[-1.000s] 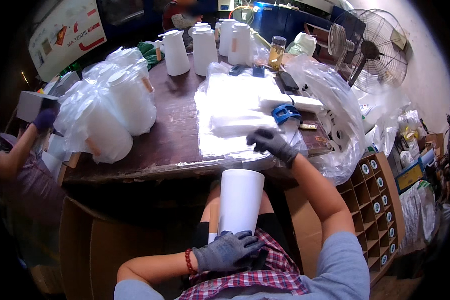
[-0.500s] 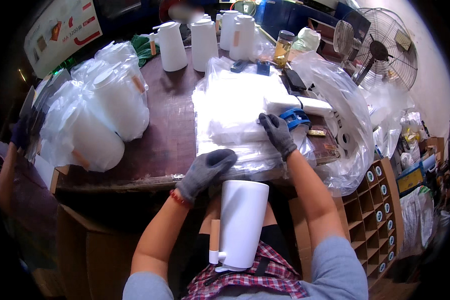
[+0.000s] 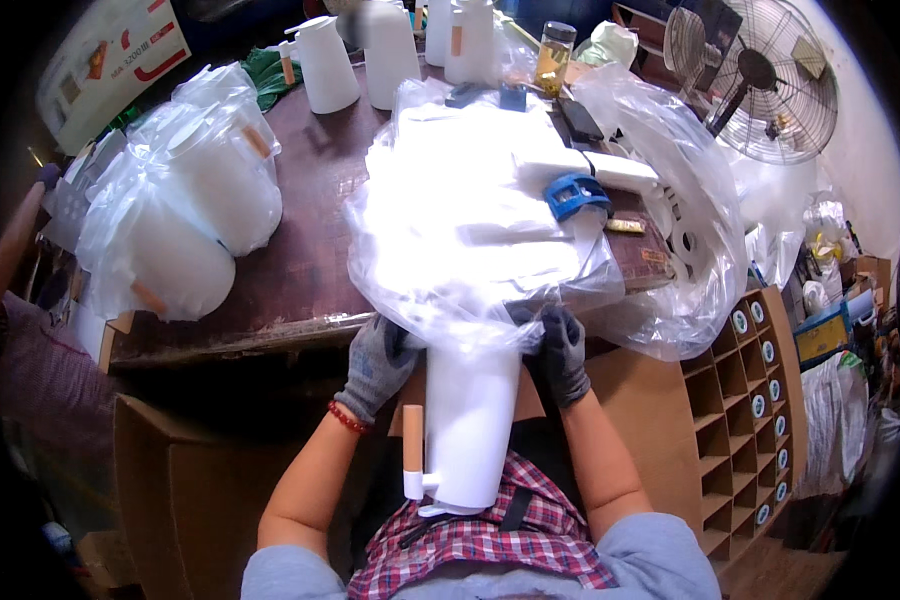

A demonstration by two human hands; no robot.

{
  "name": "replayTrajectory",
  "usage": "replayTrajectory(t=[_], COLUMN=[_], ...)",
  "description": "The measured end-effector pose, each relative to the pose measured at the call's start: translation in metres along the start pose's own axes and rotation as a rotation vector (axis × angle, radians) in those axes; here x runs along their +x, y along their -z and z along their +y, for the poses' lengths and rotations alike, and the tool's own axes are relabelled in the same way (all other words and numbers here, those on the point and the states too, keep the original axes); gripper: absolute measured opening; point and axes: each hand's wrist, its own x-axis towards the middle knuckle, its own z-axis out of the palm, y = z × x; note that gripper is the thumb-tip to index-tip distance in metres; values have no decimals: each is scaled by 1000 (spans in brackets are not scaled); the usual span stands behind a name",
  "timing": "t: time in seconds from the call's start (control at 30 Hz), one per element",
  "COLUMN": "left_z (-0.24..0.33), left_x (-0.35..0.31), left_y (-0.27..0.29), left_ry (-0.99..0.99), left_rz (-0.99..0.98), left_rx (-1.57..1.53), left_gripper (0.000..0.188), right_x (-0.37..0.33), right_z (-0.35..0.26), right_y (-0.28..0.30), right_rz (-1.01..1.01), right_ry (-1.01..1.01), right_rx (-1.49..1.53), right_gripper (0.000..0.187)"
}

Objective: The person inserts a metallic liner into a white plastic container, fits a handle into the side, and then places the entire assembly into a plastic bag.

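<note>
A white jug (image 3: 470, 430) with a wood-coloured handle (image 3: 413, 437) lies across my lap, its lid end toward me. Over its far end spreads the mouth of a clear plastic bag (image 3: 445, 318). My left hand (image 3: 378, 358), in a grey glove, is closed on the bag's left edge beside the jug. On the other side my gloved right hand (image 3: 562, 352) is closed on the right edge. The fingertips of both are partly hidden by plastic. Behind the bag lies a bright, overexposed stack of plastic bags (image 3: 450, 180) on the table.
Bagged jugs (image 3: 180, 190) stand on the table's left, and unbagged white jugs (image 3: 327, 65) at the back. A blue tape dispenser (image 3: 575, 196) and an amber jar (image 3: 555, 58) sit to the right. Below are an open carton (image 3: 200, 500) and a divided cardboard box (image 3: 735, 440). Another person's arm (image 3: 15, 235) shows at far left.
Both hands have come back toward me from the stack and moved to either side of the jug. A clear bag has opened out and now covers the jug's far end.
</note>
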Motion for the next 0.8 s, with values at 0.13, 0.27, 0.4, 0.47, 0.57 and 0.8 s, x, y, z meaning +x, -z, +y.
replayTrajectory(t=[0.13,0.27,0.4,0.47,0.57,0.8], left_z=[-23,1,43,55,83,91], left_x=[-54,-80,-90,-96,-104,-173], left_y=[-5,16,48,53,60,97], left_ry=[179,709,644,419,89,-187], left_rz=[-291,-427,-145,-26,47,-706], left_rx=[-127,-757,-599,-333,-26,226], left_gripper=[31,25,21,18,17,24], right_x=[-49,-87,-127,-140,-152,-178], right_z=[36,3,-41,-46,-51,-76], right_y=[45,36,12,8,13,19], right_rz=[-146,-351,-504,-490,-562,-1089], right_ry=[-87,-139,-393,-403,-227,32], right_rx=[-517,-554,-562,-535,-668,-909], right_gripper=[23,24,20,21,23,22])
